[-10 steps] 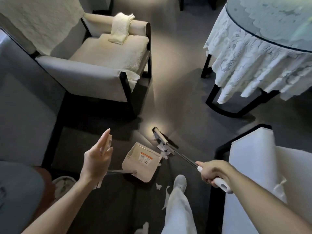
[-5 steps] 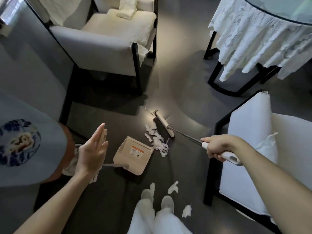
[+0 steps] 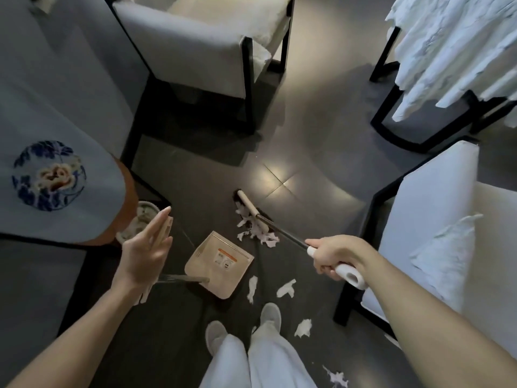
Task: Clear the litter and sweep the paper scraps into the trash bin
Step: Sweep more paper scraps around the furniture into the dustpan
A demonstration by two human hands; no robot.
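Down on the dark tiled floor (image 3: 302,130), between the armchairs, a beige dustpan (image 3: 221,264) lies with its mouth turned toward a small heap of paper scraps (image 3: 257,232). The broom head (image 3: 250,211) rests on the floor at the far side of that heap, touching it. The right hand (image 3: 335,256) is wrapped firmly round the broom's white grip, fingers curled, the dark shaft running from the fist down to the head.

The left hand (image 3: 145,253) is held up edge-on with fingers straight and pressed together; the dustpan's long handle (image 3: 181,278) runs up behind it, its beige top showing beside the fingertips. Whether the thumb hooks the handle I cannot tell.

Loose scraps (image 3: 286,288) lie near the person's grey shoes (image 3: 270,313), just right of the dustpan, and more sit farther back by the white trousers (image 3: 251,365).

A round container (image 3: 142,219), half hidden under the edge of a blue-clothed table (image 3: 70,121) with an embroidered medallion, stands just beyond the left hand. A grey armchair (image 3: 195,46) stands ahead, a white-covered chair (image 3: 436,219) at right, and a lace tablecloth (image 3: 453,46) hangs at upper right.
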